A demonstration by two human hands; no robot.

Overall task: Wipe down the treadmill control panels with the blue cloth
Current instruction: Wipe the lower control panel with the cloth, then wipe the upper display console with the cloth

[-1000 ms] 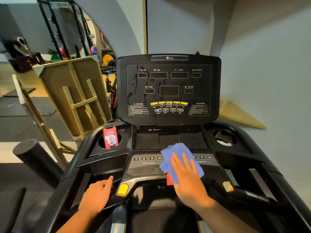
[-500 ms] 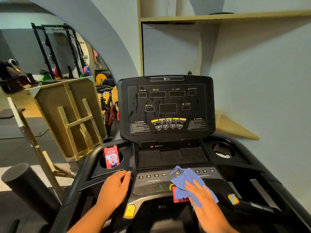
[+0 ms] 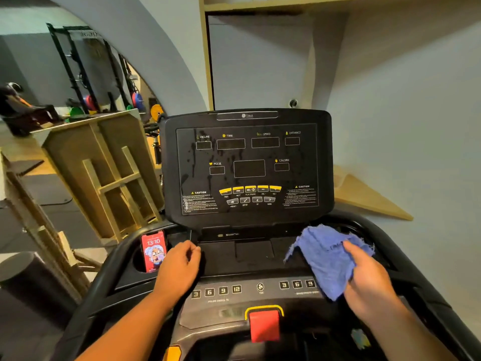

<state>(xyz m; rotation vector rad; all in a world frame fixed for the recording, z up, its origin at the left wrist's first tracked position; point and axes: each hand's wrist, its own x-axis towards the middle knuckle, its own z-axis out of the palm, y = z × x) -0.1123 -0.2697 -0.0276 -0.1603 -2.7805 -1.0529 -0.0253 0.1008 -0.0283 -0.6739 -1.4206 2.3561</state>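
Raised off the buttons, right hand (image 3: 369, 280) grips blue cloth (image 3: 325, 259); left hand (image 3: 179, 269) seemingly loosely curled.

Pale blue-grey walls (image 3: 403, 105) meet at a corner beneath a wooden shelf (image 3: 312, 3). A curved archway (image 3: 145, 56) opens left onto a black weight rack (image 3: 78, 71) with coloured plates (image 3: 138, 100). Upturned wooden furniture (image 3: 109, 173) leans nearby; a wooden wedge (image 3: 364, 194) lies against the right wall.
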